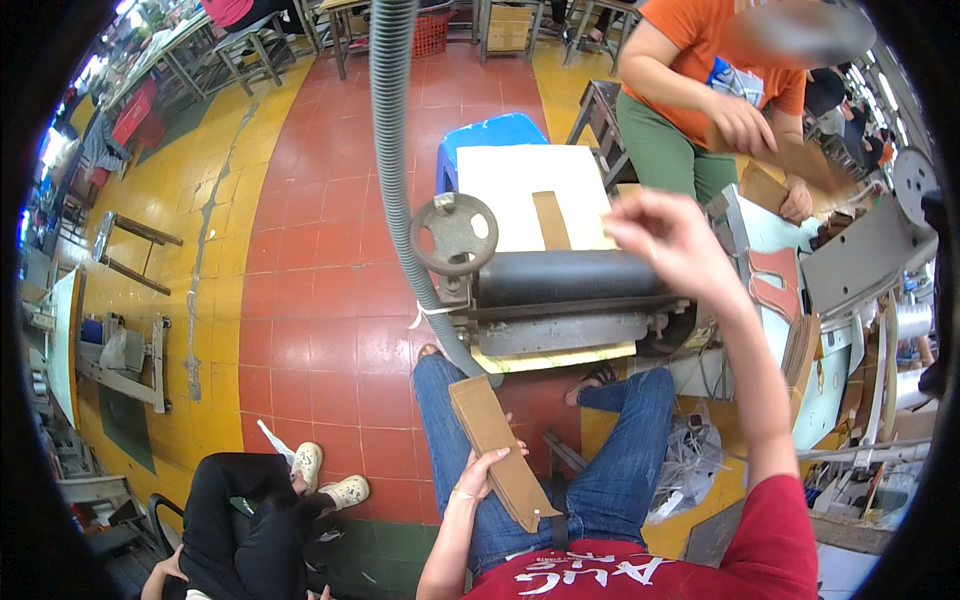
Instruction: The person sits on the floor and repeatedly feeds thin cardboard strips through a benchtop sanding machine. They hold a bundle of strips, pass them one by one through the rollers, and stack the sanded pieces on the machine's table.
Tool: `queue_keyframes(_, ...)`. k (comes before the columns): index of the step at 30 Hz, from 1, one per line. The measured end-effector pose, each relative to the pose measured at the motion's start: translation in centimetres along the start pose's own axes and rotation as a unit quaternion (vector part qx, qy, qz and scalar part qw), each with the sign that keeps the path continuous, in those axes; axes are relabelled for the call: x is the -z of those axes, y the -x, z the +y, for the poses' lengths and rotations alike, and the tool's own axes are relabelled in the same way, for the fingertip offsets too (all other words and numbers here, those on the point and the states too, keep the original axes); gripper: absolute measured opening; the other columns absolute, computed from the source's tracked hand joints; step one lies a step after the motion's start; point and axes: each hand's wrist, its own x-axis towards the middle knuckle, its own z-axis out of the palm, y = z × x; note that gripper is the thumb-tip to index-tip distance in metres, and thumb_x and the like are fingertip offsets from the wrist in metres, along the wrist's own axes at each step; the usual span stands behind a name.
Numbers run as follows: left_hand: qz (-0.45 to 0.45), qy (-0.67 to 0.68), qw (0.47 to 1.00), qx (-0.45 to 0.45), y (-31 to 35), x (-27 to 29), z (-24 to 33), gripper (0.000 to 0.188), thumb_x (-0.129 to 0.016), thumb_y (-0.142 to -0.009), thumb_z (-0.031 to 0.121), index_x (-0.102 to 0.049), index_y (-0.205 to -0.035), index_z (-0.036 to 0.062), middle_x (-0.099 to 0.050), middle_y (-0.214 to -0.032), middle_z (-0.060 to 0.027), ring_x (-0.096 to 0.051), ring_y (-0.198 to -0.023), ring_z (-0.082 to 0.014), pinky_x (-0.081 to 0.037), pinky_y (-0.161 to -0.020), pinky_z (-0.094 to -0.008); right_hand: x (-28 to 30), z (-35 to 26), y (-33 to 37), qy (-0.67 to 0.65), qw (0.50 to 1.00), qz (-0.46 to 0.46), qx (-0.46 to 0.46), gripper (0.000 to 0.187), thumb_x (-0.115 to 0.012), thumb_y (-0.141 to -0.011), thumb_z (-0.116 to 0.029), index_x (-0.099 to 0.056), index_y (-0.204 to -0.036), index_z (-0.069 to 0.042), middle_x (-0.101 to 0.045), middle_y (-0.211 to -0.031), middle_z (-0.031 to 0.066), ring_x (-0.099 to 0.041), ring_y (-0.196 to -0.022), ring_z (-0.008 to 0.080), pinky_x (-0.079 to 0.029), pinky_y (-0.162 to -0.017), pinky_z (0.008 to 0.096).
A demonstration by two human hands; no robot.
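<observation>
My left hand clamps a stack of long, flat brown strips over my blue denim jeans, likely propped there to keep the layers together. My right hand hangs raised, fingers bent; I can't tell whether they pinch anything. Left of it, one flat brown rectangular strip lies on the cream sheet, probably set square to the black cylindrical roller.

Factory floor with roller machine
</observation>
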Motion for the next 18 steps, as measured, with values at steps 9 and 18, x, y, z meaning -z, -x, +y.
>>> queue_keyframes(9, 0.018, -0.036, 0.999, 0.024, 0.3, 0.1, 0.3, 0.073, -0.061, -0.079, 0.014, -0.024, -0.140, 0.0024, -0.059, -0.107, -0.0179, -0.060, -0.101, -0.0286, -0.048, -0.088, -0.0419, -8.7, 23.7, -20.7, 0.463, 0.836, -0.270, -0.118, 0.053, -0.075, -0.070, -0.028, -0.057, -0.113, -0.004, -0.063, -0.103, 0.0185, -0.060, -0.095, 0.0338, -0.048, -0.087, 0.0406)
queue_keyframes(18, 0.067, -0.006, 0.995, 0.072, 0.4, 1.1, 0.0, 0.065, -0.058, -0.081, 0.003, -0.027, -0.138, 0.0009, -0.058, -0.112, -0.0197, -0.059, -0.105, -0.0310, -0.048, -0.091, -0.0423, -11.4, 32.0, -23.6, 0.369, 0.884, -0.268, -0.105, 0.039, -0.077, -0.069, -0.027, -0.060, -0.100, -0.009, -0.064, -0.099, 0.0140, -0.057, -0.101, 0.0284, -0.049, -0.081, 0.0367)
